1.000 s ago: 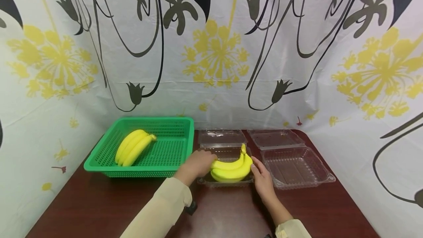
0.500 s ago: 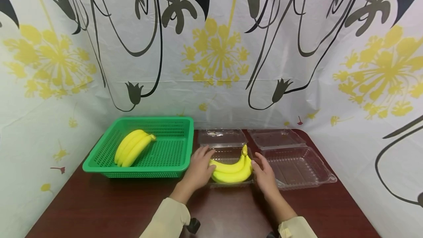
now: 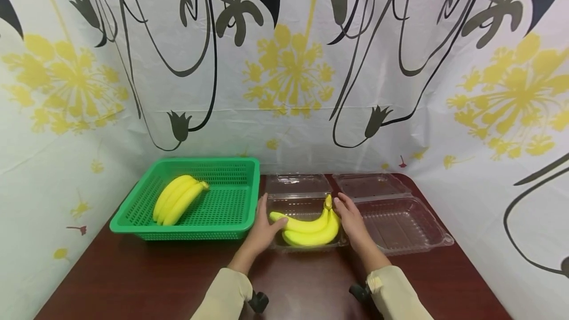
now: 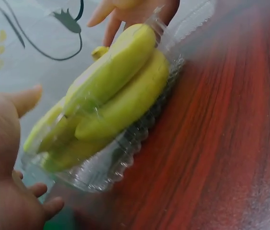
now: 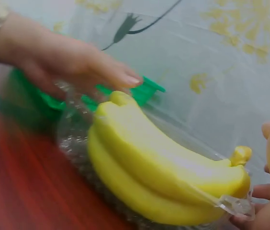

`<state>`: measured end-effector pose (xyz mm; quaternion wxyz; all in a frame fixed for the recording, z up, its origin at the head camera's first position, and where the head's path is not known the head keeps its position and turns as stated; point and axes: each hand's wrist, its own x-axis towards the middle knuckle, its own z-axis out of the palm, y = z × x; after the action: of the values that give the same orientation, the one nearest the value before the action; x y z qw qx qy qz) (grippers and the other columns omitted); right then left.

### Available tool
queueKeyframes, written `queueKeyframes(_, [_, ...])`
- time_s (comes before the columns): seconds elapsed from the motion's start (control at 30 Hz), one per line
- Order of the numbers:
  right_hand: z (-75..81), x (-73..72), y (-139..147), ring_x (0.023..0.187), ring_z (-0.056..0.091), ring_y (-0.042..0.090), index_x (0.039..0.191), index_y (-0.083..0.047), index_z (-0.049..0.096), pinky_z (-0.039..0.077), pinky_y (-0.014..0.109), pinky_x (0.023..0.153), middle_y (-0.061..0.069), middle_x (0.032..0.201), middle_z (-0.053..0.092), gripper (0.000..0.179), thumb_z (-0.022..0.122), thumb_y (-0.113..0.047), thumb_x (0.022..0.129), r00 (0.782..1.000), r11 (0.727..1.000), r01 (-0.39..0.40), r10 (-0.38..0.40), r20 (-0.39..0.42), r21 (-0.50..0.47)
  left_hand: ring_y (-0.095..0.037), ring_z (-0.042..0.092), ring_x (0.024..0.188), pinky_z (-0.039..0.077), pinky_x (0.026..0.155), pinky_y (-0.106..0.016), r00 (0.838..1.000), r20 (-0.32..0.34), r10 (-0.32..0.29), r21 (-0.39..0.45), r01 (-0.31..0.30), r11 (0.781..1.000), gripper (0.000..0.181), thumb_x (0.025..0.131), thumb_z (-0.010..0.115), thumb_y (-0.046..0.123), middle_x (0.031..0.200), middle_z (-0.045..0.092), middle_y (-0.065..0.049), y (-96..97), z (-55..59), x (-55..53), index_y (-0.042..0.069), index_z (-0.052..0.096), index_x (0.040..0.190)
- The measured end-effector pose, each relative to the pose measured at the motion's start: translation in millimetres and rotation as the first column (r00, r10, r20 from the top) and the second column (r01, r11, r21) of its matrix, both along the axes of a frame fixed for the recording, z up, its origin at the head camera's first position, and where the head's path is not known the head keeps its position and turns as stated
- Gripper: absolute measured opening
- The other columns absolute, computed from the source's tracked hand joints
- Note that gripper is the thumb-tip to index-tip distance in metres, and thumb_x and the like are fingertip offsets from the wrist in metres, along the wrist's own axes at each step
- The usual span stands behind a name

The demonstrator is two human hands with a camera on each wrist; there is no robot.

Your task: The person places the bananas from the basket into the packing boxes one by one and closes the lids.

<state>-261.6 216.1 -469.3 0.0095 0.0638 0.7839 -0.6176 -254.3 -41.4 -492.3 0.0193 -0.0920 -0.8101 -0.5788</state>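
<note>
A bunch of yellow bananas point(image 3: 311, 228) lies in the clear plastic clamshell box point(image 3: 284, 246) at the middle of the table, its stem at the right. My left hand point(image 3: 261, 233) is beside the box's left end, fingers extended and thumb spread towards the banana tips. At the other end is my right hand point(image 3: 354, 223), fingers loosely extended close to the stem. In the right wrist view, the right fingers point(image 5: 264, 191) are right at the box's corner tab. The left wrist view has the left hand point(image 4: 5, 158) apart from the bananas, palm facing the box's end.
To the left stands a green basket point(image 3: 195, 235) with another bunch of bananas point(image 3: 178, 199) in it. A second clear box point(image 3: 402, 226) with its lid open sits on the right. The first box's raised lid point(image 3: 298, 185) lies towards the patterned wall sheet point(image 3: 284, 132).
My left hand has let go of the bananas and moved left, its fingers straightening. The right hand has shifted slightly up along the box's end. The bananas now lie lower at the left end.
</note>
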Motion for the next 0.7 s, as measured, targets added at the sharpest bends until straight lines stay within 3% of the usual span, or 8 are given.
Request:
queueKeyframes(0.23, [-7.1,-22.5,5.8,0.138,0.029,0.041,0.156,-0.006,0.008,0.024,0.053,0.111,0.024,0.153,0.028,0.079,0.036,-0.055,0.101,0.995,0.982,-0.058,0.071,0.065,-0.181,-0.047,0.014,0.141,0.025,0.107,-0.062,0.988,0.148,-0.036,0.235,0.001,0.972,0.097,0.091,0.069,0.025,0.158,0.005,-0.023,-4.5,-9.3,-4.2,0.012,-0.001,0.157])
queueKeyframes(0.33, [-8.6,-28.0,7.6,0.141,0.025,0.04,0.156,-0.006,0.004,0.021,0.052,0.113,0.022,0.155,0.026,0.083,0.034,-0.058,0.1,0.992,0.962,-0.065,0.091,0.085,-0.264,-0.048,0.014,0.141,0.023,0.11,-0.059,0.986,0.156,-0.054,0.289,0.007,0.957,0.098,0.09,0.07,0.022,0.158,0.007,-0.024,-5.6,-12.7,-6.1,0.01,-0.001,0.156])
queueKeyframes(0.53, [-10.6,-34.1,5.6,0.144,0.018,0.036,0.155,-0.004,0.014,0.02,0.048,0.114,0.022,0.155,0.024,0.077,0.032,-0.055,0.102,0.99,0.92,-0.048,0.097,0.105,-0.389,-0.047,0.015,0.141,0.021,0.111,-0.058,0.984,0.141,-0.11,0.332,0.057,0.942,0.1,0.088,0.071,0.024,0.157,0.011,-0.025,-10.7,-23.0,-11.0,0.016,-0.001,0.157])
queueKeyframes(0.7, [-11.5,-34.9,1.3,0.14,0.028,0.032,0.155,-0.004,0.018,0.028,0.044,0.11,0.024,0.145,0.042,0.087,0.032,-0.067,0.096,0.988,0.933,-0.041,0.091,0.125,-0.358,-0.049,0.021,0.139,0.023,0.11,-0.057,0.98,0.139,-0.142,0.341,0.087,0.936,0.1,0.087,0.072,0.022,0.156,0.017,-0.025,-12.0,-24.7,-11.1,0.017,0.001,0.157])
